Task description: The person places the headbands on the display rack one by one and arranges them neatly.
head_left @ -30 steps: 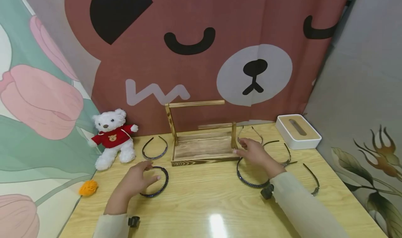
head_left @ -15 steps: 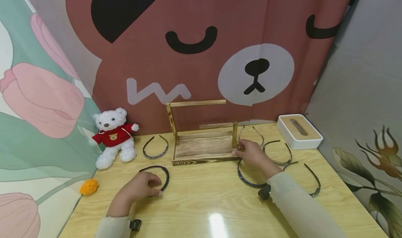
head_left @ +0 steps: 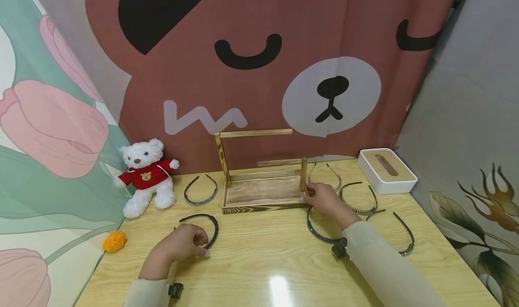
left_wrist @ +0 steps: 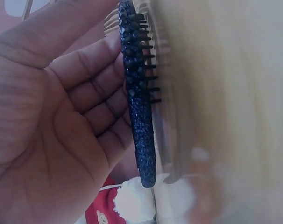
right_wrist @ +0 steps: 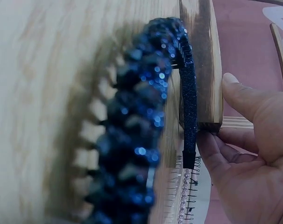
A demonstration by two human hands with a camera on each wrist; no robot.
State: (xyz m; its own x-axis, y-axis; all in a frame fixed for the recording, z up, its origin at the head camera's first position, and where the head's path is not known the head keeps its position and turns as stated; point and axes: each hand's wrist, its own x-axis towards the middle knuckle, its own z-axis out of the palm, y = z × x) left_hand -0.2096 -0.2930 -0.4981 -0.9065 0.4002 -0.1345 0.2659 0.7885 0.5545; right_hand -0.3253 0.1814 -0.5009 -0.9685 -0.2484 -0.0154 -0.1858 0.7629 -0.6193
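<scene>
Left grip: my left hand [head_left: 178, 244] is at a dark beaded headband [left_wrist: 142, 121], fingers bent behind it and thumb reaching toward it; whether they pinch it I cannot tell.
Held headband position: front left of the stand, teeth toward the table; the beaded part probably offers the firmest hold.
Right grip: my right hand [head_left: 324, 200] grips the near right corner of the wooden stand [head_left: 263, 192], thumb on one side, fingers on the other, presumably to steady it.
Under my right wrist: a blue-beaded headband [right_wrist: 132, 121], lying on the table close beside the stand.
Stand: upright, tray level, one bar high on the left post, one lower on the right; no headband hangs on either.
Spare headbands: one [head_left: 198, 203] behind my left hand, a toothed one [head_left: 358, 211] and a far-right one [head_left: 408, 249] among those right of the stand; likely spread out so teeth do not snag.
Table: pale wood grain [head_left: 259, 262], glare near the front edge.
Edges: white teddy bear [head_left: 150, 176] and orange ball [head_left: 114, 241] at left; tissue box [head_left: 393, 186] at back right.
Room: bear-print curtain [head_left: 251, 95] behind, tulip-print cloth [head_left: 56, 127] at left.
</scene>
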